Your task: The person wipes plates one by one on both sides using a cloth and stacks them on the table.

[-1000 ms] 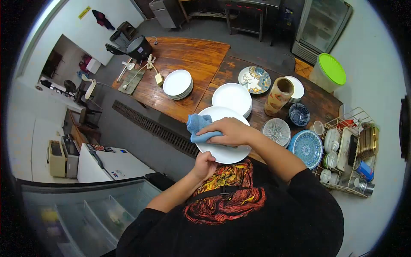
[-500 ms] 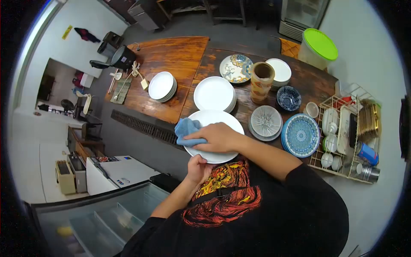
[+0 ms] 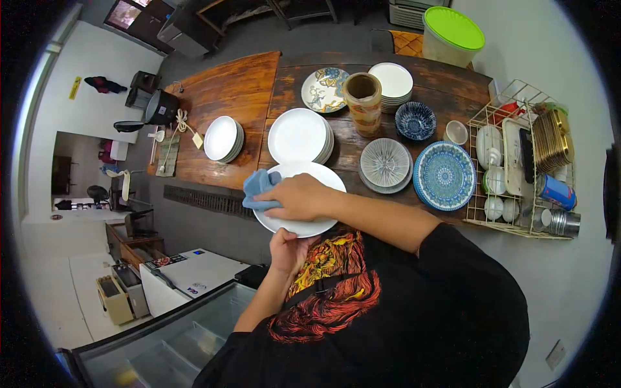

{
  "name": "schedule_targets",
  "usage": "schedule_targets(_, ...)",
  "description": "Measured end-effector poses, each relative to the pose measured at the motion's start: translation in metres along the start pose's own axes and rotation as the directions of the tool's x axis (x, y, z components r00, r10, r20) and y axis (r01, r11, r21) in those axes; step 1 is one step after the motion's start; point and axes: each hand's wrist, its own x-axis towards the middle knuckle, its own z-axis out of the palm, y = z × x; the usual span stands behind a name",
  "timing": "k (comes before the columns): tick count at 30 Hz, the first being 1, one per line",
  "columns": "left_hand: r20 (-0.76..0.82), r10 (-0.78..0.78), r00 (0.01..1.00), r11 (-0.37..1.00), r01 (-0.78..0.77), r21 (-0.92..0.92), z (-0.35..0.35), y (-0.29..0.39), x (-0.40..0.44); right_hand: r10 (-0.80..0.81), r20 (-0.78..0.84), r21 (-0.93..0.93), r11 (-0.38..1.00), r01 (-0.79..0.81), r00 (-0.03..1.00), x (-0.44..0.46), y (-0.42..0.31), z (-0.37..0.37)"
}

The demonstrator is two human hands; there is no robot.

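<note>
A white plate (image 3: 317,226) is held close to my body at the table's near edge. My left hand (image 3: 286,251) grips its lower rim, thumb on top and the other fingers underneath. Pressed on the plate's upper face is a blue cloth (image 3: 259,187), bunched at the left side under my right hand (image 3: 301,197), whose fingers close over it. Just beyond the held plate stands a stack of white plates (image 3: 299,136). To the right of it are grey patterned plates (image 3: 385,163) and a stack of blue patterned plates (image 3: 445,174).
Also on the wooden table (image 3: 226,77) are a smaller white plate stack (image 3: 222,139), a floral plate (image 3: 325,89), a tall brown vase (image 3: 363,107) and a dark blue bowl (image 3: 415,121). A wire dish rack (image 3: 479,213) stands at the right. A glass-topped freezer (image 3: 174,349) is at lower left.
My right hand stays on the cloth at the plate's left side. The camera view has shifted, so the table and its dishes appear displaced, mostly leftward and upward.
</note>
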Motion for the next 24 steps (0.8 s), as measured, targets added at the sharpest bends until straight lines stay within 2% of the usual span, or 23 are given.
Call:
schedule_targets(1,0.012,0.001,1.000,1.000,0.000,-0.024,-0.002,0.003,-0.001,0.001,0.002,0.003,1.000,-0.001,1.000,0.000,0.000,-0.002)
schedule_targets(3,0.038,0.009,0.999,0.997,-0.007,-0.074,-0.003,0.008,-0.001,0.103,0.042,-0.082,0.992,-0.099,0.994,0.004,0.006,-0.011)
schedule_targets(5,0.011,0.041,0.999,0.996,-0.040,-0.074,0.003,0.008,-0.003,0.184,-0.066,-0.193,0.962,-0.194,0.981,0.011,0.030,0.008)
schedule_targets(8,-0.054,0.118,0.991,0.991,-0.121,-0.059,0.013,0.009,-0.006,0.268,-0.078,-0.303,0.911,-0.279,0.960,0.003,0.054,0.010)
schedule_targets(10,-0.064,0.117,0.991,0.990,-0.121,-0.075,0.010,0.011,-0.005,0.315,-0.097,-0.284,0.900,-0.330,0.944,-0.008,0.067,0.016)
schedule_targets(14,-0.089,0.114,0.990,0.986,-0.123,-0.114,0.000,0.014,-0.005,0.389,0.035,-0.343,0.870,-0.355,0.921,-0.029,0.042,-0.011)
schedule_targets(18,-0.042,0.119,0.992,0.972,-0.125,-0.201,-0.012,0.034,0.000,0.315,0.311,-0.085,0.949,-0.304,0.896,-0.033,-0.007,-0.037)
schedule_targets(20,-0.015,0.111,0.994,0.979,-0.111,-0.171,-0.027,0.039,0.006,0.245,0.316,0.028,0.963,-0.267,0.917,-0.019,-0.020,-0.022)
schedule_targets(21,0.001,0.110,0.994,0.984,-0.109,-0.144,-0.037,0.039,0.010,0.255,0.316,0.018,0.961,-0.274,0.914,-0.008,-0.023,-0.015)
schedule_targets(23,0.025,0.112,0.993,0.989,-0.109,-0.096,-0.056,0.037,0.013,0.106,0.240,0.310,0.934,-0.179,0.965,0.015,-0.032,0.004)
schedule_targets(24,0.026,0.109,0.994,0.988,-0.106,-0.108,-0.060,0.040,0.011,0.117,0.228,0.283,0.942,-0.181,0.967,0.026,-0.036,0.011)
